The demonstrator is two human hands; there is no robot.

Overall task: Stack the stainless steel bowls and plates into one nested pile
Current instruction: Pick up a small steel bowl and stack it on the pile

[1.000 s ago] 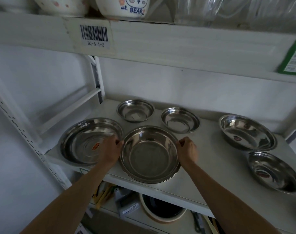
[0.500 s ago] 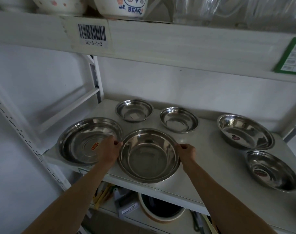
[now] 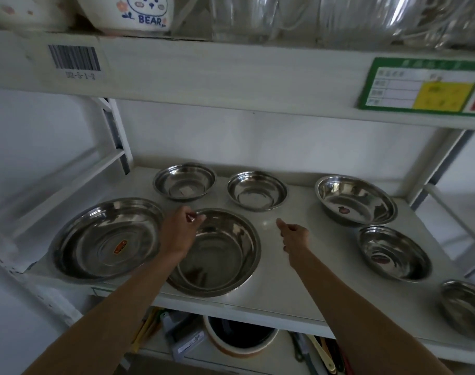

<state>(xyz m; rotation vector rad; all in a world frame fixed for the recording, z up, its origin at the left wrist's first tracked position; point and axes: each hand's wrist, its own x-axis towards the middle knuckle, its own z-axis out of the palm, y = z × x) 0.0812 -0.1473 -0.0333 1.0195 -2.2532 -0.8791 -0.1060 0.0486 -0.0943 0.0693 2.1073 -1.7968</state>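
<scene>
Several stainless steel dishes lie apart on a white shelf. A wide plate with a red sticker is at the front left. Beside it sits a large bowl, slightly over the shelf's front edge. My left hand pinches that bowl's far-left rim. My right hand hovers just right of the bowl, off its rim, fingers loosely curled and holding nothing. Two small bowls stand at the back. Two more bowls rest on the right, with another at the front right corner.
The upper shelf hangs close overhead, carrying a ceramic "BEAR" bowl and glassware. White frame posts flank the shelf. Below the shelf sit a round pot and utensils.
My right hand has let go of the large bowl's right rim and moved off to the right. My left hand has shifted from the left rim to the far-left rim.
</scene>
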